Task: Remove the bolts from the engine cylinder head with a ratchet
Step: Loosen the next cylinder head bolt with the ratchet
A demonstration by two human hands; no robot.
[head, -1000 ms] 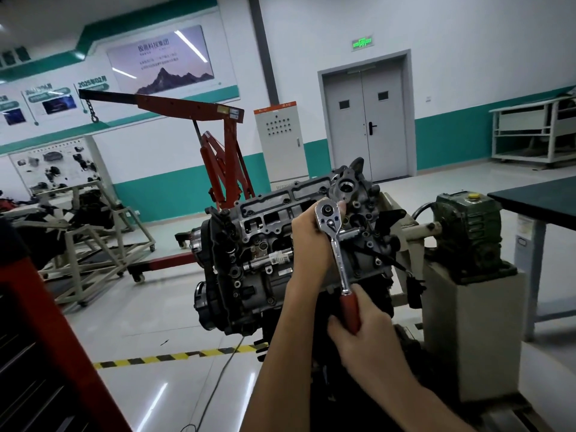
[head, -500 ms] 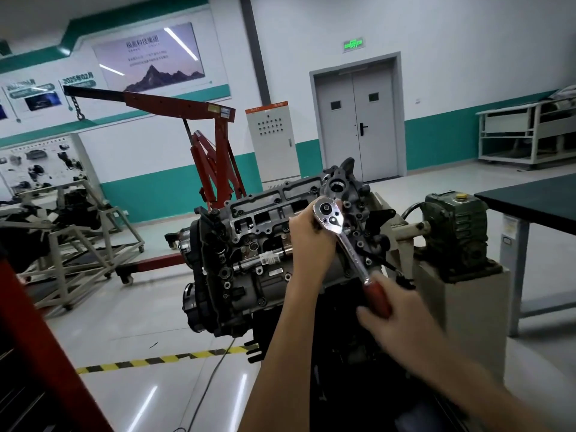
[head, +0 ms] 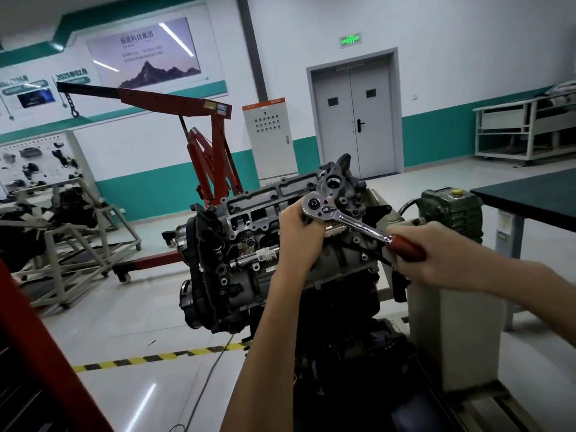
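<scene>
The engine (head: 237,275) sits tipped on a rotating stand whose green gearbox (head: 448,213) stands to the right, so that the cylinder head (head: 258,210) faces up and toward the person, within easy reach. The ratchet (head: 358,224) lies across the right end of that head, its chrome drive end seated near the upper corner and its shaft slanting down to the right, which probably gives room for a full swing clear of the castings. The right hand (head: 436,254) is wrapped around the red handle (head: 408,249) at the far end, where leverage is greatest. The left hand (head: 300,235) is curled tight just under the drive end, most likely steadying the socket square on the bolt; that bolt is hidden beneath the tool and the hand, so how far it has backed out cannot be told.
</scene>
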